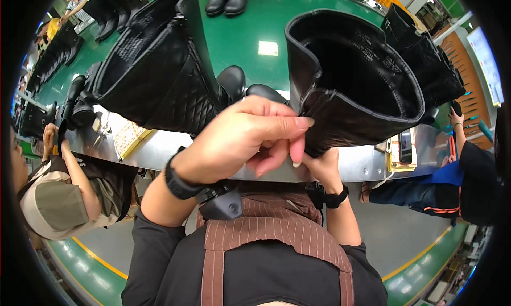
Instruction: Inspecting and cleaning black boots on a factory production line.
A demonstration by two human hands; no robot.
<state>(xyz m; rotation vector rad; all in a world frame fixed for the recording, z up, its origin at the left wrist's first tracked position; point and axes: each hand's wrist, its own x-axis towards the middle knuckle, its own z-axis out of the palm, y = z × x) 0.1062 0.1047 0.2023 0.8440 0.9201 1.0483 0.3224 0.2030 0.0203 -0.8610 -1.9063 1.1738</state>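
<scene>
Two tall black boots stand before me with their shafts gaping toward me. The right boot (367,114) has a dark lining and a split at its side edge. My left hand (250,133) is closed in a pinch, thumb against forefinger, right at that split; whatever small part lies between the fingertips is hidden. Lower down, my right hand (322,167) grips the same boot's shaft from the near side, its fingertips partly out of sight. The left boot (175,88), with a quilted panel and a long side closure, stands beyond my left wrist, untouched by the fingers.
A green work surface (239,40) with a metal front edge (351,165) carries more black boots (227,0). Yellow-edged papers (128,135) lie at left; a phone (407,148) rests on a pad at right. Co-workers stand on both sides, a hand (50,138) at left holding something dark.
</scene>
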